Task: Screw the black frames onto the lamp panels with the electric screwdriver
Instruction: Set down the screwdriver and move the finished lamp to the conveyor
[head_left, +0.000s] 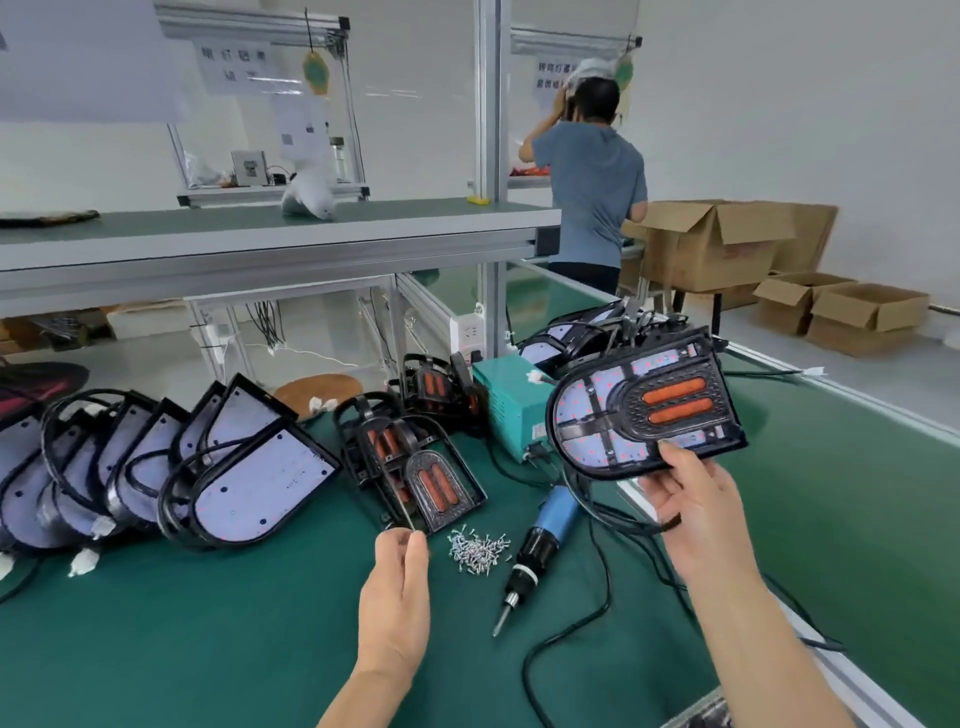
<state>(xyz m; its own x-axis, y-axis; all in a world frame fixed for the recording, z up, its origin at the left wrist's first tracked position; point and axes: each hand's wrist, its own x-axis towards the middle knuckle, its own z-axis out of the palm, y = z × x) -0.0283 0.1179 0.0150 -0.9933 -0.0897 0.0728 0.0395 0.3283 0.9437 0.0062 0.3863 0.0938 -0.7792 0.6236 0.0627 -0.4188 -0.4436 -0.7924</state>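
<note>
Taking the electric screwdriver (540, 540) as my landmark: there is one, lying flat on the green mat (182, 623) with its bit pointing toward me and its cord trailing off to my side.

Nearest, left of the screwdriver, is my left hand (395, 597). Its thumb and forefinger are pressed together at the tips, and I cannot tell what, if anything, sits between them. One loose pile of screws (478, 551) lies between that hand and the screwdriver, just beside both.

Right of the screwdriver, and lifted clear of the mat, my right hand (696, 509) grips one framed panel (644, 410) by its near edge. The thumb is on top of the black rim, the fingers are curled underneath, and the panel's face with two orange bars is tilted toward me. A black cable hangs looped below the hand.

Beyond the screwdriver and to its left is a heap of black frames (415, 467). I count at least four, overlapping. Further left, a leaning row of bare lamp panels (260, 478) holds at least six.

Straight behind the screwdriver sits one teal power box (506, 410). Behind that, a pile of more panels (571, 332) is too tangled to count.

Farthest off, one person in a blue shirt (592, 187) stands beside three open cartons (711, 244).
</note>
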